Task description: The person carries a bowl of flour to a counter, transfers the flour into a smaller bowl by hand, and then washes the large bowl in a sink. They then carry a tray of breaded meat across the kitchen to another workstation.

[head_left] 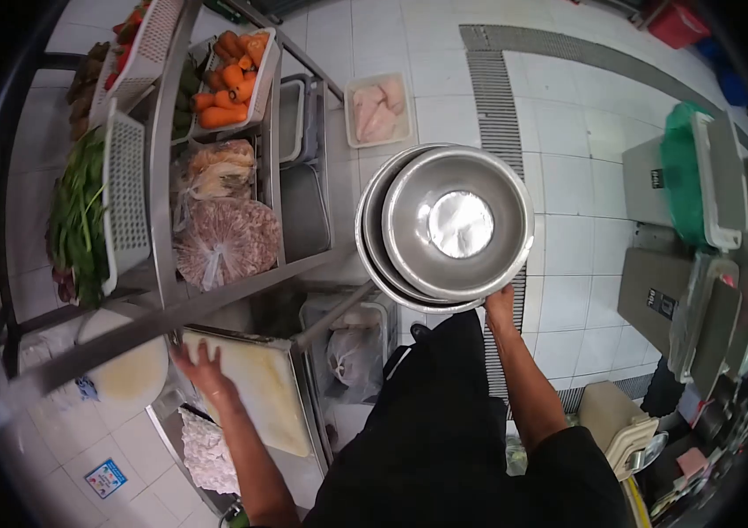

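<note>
My right hand grips the near rim of a stack of nested stainless steel bowls, its fingers largely hidden under the rim. The top bowl is the smallest and shows a bright, shiny bottom. On the left, my left hand is open with fingers spread, at the far-left edge of a thick white cutting board. Nothing shows in that hand. Beside the board lies a crumpled white cloth-like bundle.
A metal shelf rack stands at left with carrots, leafy greens and bagged minced meat. A tub of pale meat sits beyond the bowls. Grey lidded bins line the right, past a floor drain grate.
</note>
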